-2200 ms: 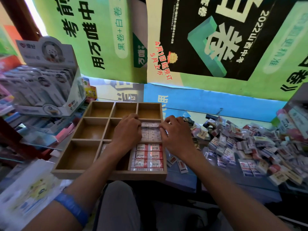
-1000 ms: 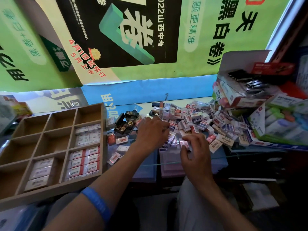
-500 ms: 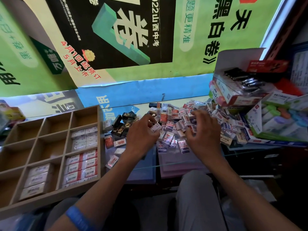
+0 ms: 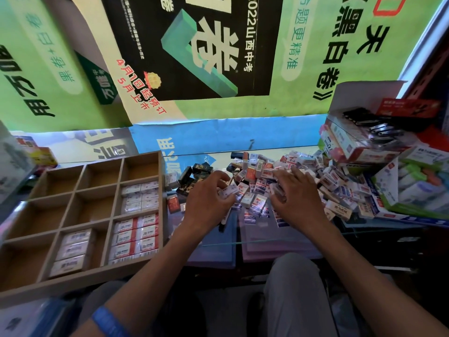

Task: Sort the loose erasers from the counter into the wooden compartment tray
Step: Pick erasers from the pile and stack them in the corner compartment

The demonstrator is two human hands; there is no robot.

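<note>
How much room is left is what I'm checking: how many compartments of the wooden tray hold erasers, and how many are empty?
Compartments of the wooden tray holding erasers: 3
Empty compartments: 6
Total: 9

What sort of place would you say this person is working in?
Probably a stationery shop counter. A big heap of wrapped erasers lies on the glass counter, open retail display boxes of stationery stand at the right, and exam-prep book posters cover the wall behind.
</note>
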